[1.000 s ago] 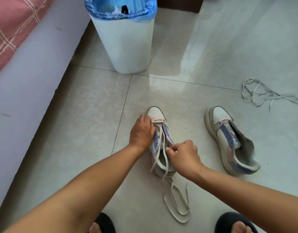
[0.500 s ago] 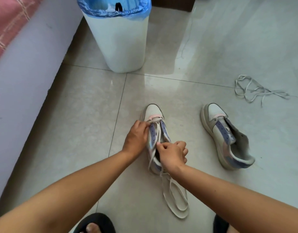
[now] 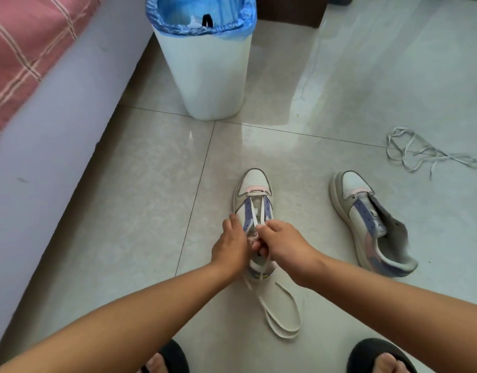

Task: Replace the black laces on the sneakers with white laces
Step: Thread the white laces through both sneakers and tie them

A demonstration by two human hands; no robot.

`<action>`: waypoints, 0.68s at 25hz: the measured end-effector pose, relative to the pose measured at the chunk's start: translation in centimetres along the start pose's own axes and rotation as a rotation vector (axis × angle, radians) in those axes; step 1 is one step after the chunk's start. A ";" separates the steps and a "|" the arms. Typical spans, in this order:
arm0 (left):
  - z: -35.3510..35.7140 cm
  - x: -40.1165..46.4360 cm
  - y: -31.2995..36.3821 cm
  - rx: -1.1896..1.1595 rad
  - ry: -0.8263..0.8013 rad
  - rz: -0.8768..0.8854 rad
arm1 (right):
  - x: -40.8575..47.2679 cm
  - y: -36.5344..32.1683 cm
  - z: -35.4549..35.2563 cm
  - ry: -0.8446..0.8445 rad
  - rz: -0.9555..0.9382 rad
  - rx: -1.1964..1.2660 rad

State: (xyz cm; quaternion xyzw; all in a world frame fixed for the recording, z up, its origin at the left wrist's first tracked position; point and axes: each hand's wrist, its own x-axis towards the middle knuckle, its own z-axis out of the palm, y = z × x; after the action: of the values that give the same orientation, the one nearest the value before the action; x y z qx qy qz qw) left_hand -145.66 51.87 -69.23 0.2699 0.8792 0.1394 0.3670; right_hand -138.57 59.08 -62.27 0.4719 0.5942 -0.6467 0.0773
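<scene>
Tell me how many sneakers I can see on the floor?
2. One sneaker lies in the middle under both hands, partly laced; the other sneaker lies to its right, without a lace. None seems hidden.

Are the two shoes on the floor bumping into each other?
Apart. The head view shows bare floor tile between the shoe being laced and the unlaced shoe to its right.

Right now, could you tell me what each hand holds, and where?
Both hands, left and right, pinch the white lace mid-length, above the sneaker's eyelets.
</scene>
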 end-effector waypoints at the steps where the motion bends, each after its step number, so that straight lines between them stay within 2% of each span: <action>1: 0.1 0.2 0.2 0.004 0.005 -0.022 | -0.6 0.0 -0.5 -0.089 0.005 0.041; 3: 0.2 0.3 0.4 -0.030 0.030 -0.056 | -1.1 0.6 -1.8 -0.187 0.008 -0.110; 6: 0.1 0.4 0.9 -0.044 0.045 -0.106 | -0.4 1.2 -3.5 -0.075 -0.089 -0.252; 9: -0.4 0.5 1.4 -0.029 0.032 -0.198 | 0.2 0.1 -3.8 -0.048 -0.154 0.008; 12: -1.5 -0.5 1.7 0.072 -0.130 -0.156 | -0.3 -0.5 -3.4 -0.187 -0.053 0.424; 15: -5.3 -1.4 1.7 0.092 -0.351 -0.028 | -1.1 -0.3 -3.0 -0.176 -0.057 0.316; 17: -8.6 -1.3 1.9 -0.097 -0.419 0.000 | -2.0 0.1 -2.6 -0.092 -0.130 0.211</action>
State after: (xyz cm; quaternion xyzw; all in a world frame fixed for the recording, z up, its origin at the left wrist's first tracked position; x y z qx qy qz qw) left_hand -150.38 52.25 -61.68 0.2750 0.7760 0.1226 0.5542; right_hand -136.08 60.31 -60.56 0.4079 0.5482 -0.7300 0.0123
